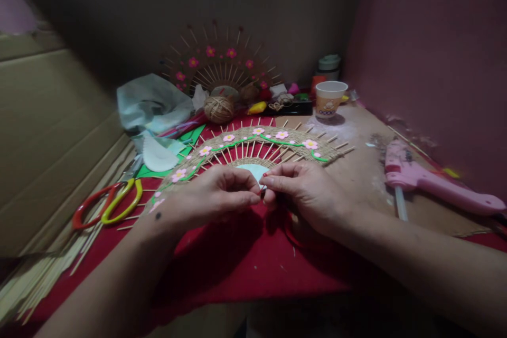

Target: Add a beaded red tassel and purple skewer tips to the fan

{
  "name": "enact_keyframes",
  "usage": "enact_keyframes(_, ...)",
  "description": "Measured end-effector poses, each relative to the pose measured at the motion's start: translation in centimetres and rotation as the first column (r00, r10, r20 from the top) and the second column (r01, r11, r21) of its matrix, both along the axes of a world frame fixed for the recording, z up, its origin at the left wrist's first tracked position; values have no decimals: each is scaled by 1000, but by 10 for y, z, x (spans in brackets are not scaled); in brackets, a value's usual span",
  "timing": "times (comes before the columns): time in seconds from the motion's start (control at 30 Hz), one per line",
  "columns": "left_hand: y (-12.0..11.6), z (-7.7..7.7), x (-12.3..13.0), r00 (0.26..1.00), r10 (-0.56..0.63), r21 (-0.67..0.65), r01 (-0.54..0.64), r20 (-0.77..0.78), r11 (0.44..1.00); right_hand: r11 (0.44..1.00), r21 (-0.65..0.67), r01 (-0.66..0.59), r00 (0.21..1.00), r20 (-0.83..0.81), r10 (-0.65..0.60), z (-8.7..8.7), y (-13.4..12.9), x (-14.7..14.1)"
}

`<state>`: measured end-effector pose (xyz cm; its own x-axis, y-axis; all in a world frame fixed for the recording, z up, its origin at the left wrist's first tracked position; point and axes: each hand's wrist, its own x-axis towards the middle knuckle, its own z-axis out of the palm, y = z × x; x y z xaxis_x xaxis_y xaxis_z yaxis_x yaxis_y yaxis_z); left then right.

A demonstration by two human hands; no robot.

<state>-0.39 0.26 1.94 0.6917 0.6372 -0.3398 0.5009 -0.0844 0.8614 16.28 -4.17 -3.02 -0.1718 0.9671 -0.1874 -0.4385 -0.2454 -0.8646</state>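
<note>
My left hand [222, 193] and my right hand [299, 187] meet at the centre, both with fingers pinched together. Between the fingertips is something small and red, perhaps a thin strip, too small to name. Right behind them lies a woven fan [241, 142] of sticks and twine, with pink flowers and a green cord along its band. My hands partly cover its pale blue centre [254, 170]. A red cloth [253, 264] is spread under the fan and my hands.
Red and yellow-handled scissors [122, 215] and loose sticks [51, 274] lie left. A pink glue gun [435, 182] is on the right. Behind are a paper cup [331, 100], a twine ball [219, 109], a plastic bag [152, 100] and a second fan [222, 63].
</note>
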Motion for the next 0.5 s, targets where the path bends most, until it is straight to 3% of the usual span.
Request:
enact_keyframes(0.2, -3, 8, -5, 999, 12, 282, -21, 34, 959, 988, -82, -130, 983, 122, 139, 5, -4, 4)
enact_keyframes(0.33, -3, 5, -4, 1000, -20, 287, 13, 22, 958, 974, -61, -218, 973, 57, 222, 3, -4, 3)
enact_keyframes(0.5, -3, 2, -4, 999, 33, 234, -37, 23, 971, 975, -4, -223, 975, -20, 223, -2, -1, 2)
